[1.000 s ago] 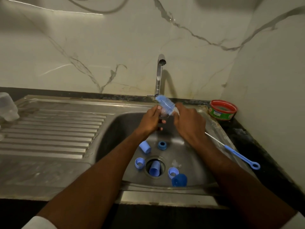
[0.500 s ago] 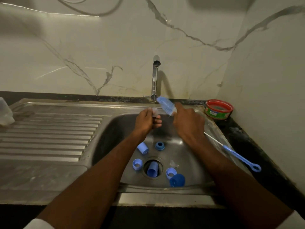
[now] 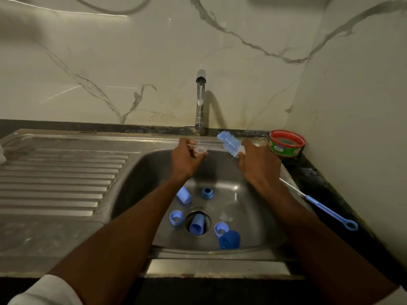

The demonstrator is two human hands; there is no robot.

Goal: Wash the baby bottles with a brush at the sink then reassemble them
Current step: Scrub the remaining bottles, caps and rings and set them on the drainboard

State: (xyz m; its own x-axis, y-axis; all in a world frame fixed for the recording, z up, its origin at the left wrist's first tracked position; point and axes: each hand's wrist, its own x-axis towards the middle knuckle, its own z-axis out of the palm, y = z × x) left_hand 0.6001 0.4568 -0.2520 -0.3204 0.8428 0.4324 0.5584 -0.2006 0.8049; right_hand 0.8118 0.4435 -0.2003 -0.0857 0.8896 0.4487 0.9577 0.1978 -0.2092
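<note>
Head view: loose blue bottle parts (image 3: 197,225) lie in the sink (image 3: 253,216) below both hands; the left hand (image 3: 185,160) pinches a clear teat (image 3: 199,149) under the tap's (image 3: 200,102) stream, where wet fingers could drop it. The right hand (image 3: 258,166) grips the brush (image 3: 229,144), bristles angled up-left toward the tap.

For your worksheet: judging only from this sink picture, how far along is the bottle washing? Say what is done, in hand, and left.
Done: the bottles are already taken apart.
In hand: the left hand holds a clear teat under the tap's stream; the right hand grips the blue brush.
Left: blue caps and rings lie loose in the sink; whether they are washed cannot be told. Nothing is reassembled.
</note>
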